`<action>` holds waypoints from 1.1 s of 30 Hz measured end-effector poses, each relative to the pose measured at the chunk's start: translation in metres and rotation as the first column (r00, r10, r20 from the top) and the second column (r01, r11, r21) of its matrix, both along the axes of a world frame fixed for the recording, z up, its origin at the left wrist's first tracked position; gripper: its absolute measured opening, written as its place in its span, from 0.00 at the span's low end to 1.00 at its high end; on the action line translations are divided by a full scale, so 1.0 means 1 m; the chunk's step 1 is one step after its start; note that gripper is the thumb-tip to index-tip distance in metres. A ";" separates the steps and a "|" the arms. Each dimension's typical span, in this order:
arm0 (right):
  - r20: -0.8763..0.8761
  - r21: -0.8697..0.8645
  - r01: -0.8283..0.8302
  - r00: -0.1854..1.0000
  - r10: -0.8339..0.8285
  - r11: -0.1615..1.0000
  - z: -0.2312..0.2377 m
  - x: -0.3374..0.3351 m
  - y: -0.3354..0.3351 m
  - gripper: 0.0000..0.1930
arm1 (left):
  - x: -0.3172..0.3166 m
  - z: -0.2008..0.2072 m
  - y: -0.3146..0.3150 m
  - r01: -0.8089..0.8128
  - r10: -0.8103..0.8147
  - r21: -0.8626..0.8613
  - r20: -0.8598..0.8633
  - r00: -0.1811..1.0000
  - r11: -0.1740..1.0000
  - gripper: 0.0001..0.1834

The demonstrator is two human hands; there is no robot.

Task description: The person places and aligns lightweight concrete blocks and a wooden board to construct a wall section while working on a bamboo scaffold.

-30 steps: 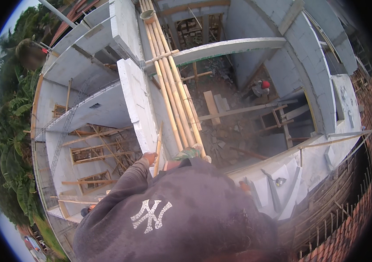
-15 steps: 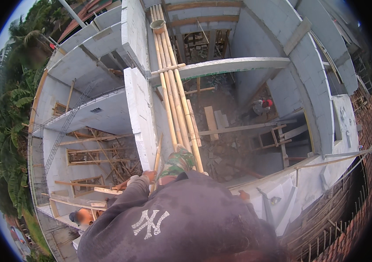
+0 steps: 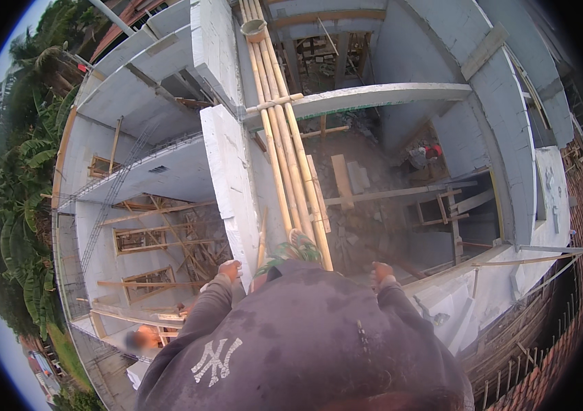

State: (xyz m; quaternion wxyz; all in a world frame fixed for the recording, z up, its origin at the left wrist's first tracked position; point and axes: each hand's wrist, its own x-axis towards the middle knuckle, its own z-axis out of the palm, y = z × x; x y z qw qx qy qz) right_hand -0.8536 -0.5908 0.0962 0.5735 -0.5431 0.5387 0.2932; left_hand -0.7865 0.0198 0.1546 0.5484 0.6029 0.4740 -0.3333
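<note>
A dark grey cap brim [image 3: 291, 342] with a white emblem fills the bottom of the view. My left hand [image 3: 228, 269] rests on the near end of a white block wall top [image 3: 226, 164]. My right hand [image 3: 380, 272] is out to the right above a grey wall ledge [image 3: 442, 288], with nothing visible in it; its fingers are too small to read. A bundle of long bamboo poles [image 3: 281, 130] runs along the wall, away from me, ending between my hands. A green-and-white striped thing [image 3: 293, 248] lies at the poles' near end.
Far below are unfinished grey rooms with timber props [image 3: 168, 240] and rubble [image 3: 366, 226]. A person in red [image 3: 429, 152] crouches on the floor below; another person [image 3: 142, 337] stands lower left. Rebar and brick [image 3: 545, 342] line the right edge. Trees [image 3: 17, 178] stand left.
The view has shifted so the bamboo and wall sit higher. My right hand and the striped thing have come into sight. My left hand stays on the wall end.
</note>
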 end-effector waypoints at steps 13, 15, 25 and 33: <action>-0.012 0.067 0.043 0.999 -0.042 0.997 0.028 0.182 0.017 0.08 | 0.052 0.024 0.025 -0.065 0.065 0.009 -0.024 0.998 0.998 0.27; 0.003 0.177 0.057 0.998 -0.058 0.983 0.008 0.190 0.001 0.10 | 0.061 0.018 0.028 -0.112 0.112 -0.028 -0.016 0.994 0.993 0.25; -0.018 -0.374 -0.923 0.108 0.994 0.093 -0.007 0.278 0.035 0.26 | 0.056 -0.016 0.039 0.222 -0.234 0.114 0.105 0.966 0.968 0.19; -0.211 -0.535 -0.799 -0.189 0.959 -0.276 -0.023 0.393 0.044 0.17 | 0.200 -0.013 0.056 -0.030 0.031 0.052 -0.021 0.999 0.998 0.22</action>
